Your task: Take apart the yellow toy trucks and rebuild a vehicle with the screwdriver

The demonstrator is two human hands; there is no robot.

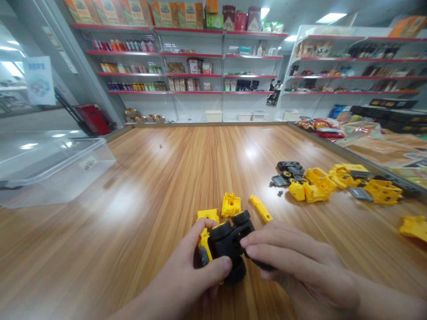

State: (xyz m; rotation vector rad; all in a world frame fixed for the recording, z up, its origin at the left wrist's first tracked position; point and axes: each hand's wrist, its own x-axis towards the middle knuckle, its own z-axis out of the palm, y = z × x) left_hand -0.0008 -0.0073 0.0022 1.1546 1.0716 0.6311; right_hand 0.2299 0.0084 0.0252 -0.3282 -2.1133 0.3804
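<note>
A black and yellow toy vehicle [220, 248] with black wheels is held on its side above the wooden table, its dark underside facing me. My left hand [193, 258] is closed round its yellow end, thumb pressed on the black base. My right hand [290, 258] grips the other end, fingertips on the chassis near a wheel; part of that end is hidden under the fingers. Just beyond lie a yellow block-like part [231, 204] and a yellow arm-shaped piece [260, 209]. Another yellow part [207, 215] shows behind my left fingers.
Several yellow and black toy parts [316, 184] are heaped at the right of the table [173, 178]. One yellow piece [413, 226] lies at the right edge. A clear plastic bin [60, 173] stands on the left. Stocked shelves [190, 53] line the back; packaged goods [320, 128] sit beyond the right edge.
</note>
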